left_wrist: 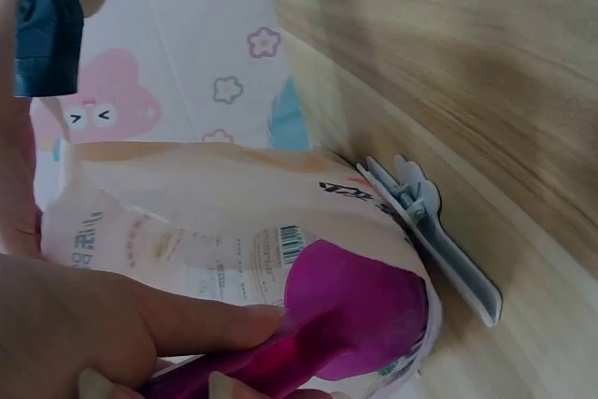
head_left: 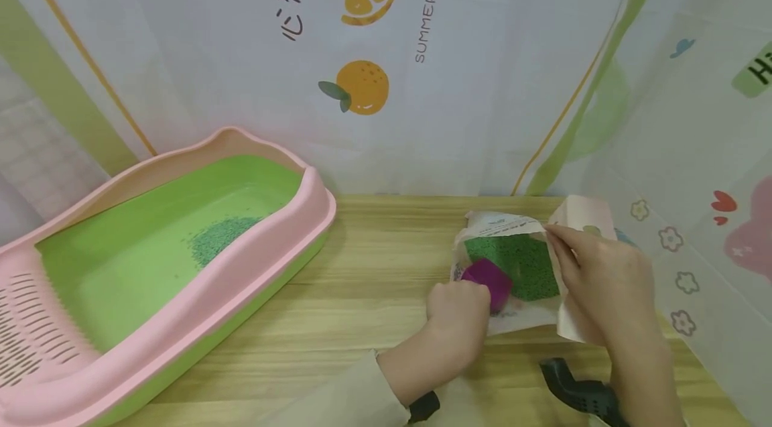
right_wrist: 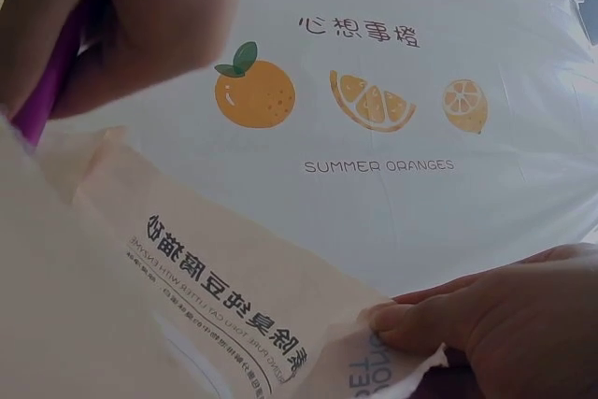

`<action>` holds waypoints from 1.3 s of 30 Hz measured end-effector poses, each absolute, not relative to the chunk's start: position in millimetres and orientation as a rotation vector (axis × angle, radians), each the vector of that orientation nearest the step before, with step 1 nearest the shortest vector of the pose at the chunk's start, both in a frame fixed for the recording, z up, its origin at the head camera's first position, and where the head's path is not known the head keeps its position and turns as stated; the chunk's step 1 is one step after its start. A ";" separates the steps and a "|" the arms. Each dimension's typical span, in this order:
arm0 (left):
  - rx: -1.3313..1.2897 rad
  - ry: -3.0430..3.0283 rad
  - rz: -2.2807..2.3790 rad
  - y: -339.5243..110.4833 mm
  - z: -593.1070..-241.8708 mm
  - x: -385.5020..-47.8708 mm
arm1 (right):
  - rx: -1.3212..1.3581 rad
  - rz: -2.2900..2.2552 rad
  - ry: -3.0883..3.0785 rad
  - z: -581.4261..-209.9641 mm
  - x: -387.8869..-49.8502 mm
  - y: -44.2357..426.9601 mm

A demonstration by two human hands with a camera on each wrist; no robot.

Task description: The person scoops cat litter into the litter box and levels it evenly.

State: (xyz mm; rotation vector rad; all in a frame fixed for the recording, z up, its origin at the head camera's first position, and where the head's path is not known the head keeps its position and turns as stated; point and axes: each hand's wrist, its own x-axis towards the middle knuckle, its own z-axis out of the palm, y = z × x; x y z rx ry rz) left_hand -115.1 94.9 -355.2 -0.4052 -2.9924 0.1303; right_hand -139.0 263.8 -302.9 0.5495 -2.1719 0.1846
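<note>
Evidently the scoop (head_left: 490,283) is the thing in hand: its purple bowl sits in the mouth of the bag (head_left: 500,222), against the green litter (head_left: 533,273). The left hand (head_left: 455,326) has its grip closed round the handle, one finger lying along it towards the bowl. On the other side, the right hand (head_left: 609,279) pinches the bag's edge in a narrow grip, thumb against fingers, and the mouth stands open. How much litter the bowl carries, I cannot tell.

The scoop looks like stiff, smooth plastic, probably light by itself and heavier at the bowl end once loaded. The handle is the place to hold it, with a finger forward to check any twist; a tilted bowl would likely spill the loose grains. The bag seems thin and floppy, likely to crumple or fold shut if let go, so its rim is best pinched firmly but without tearing.

A clip (left_wrist: 462,268) lies on the tabletop (head_left: 374,266) just beside the bag. Well apart, on the left, stands the tray (head_left: 241,259), pink-rimmed and green inside, with a small pile (head_left: 220,239) of litter on its floor.
</note>
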 end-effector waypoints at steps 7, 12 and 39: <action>-0.391 -2.979 0.147 104.5 -359.4 -125.1 | 0.538 0.185 -2.177 -303.1 -139.7 261.9; -0.365 -2.992 0.164 110.5 -363.8 -133.3 | 0.526 0.189 -2.187 -302.5 -139.2 261.0; -0.328 -2.991 0.218 132.2 -381.6 -158.3 | 0.521 0.184 -2.193 -302.2 -137.5 261.4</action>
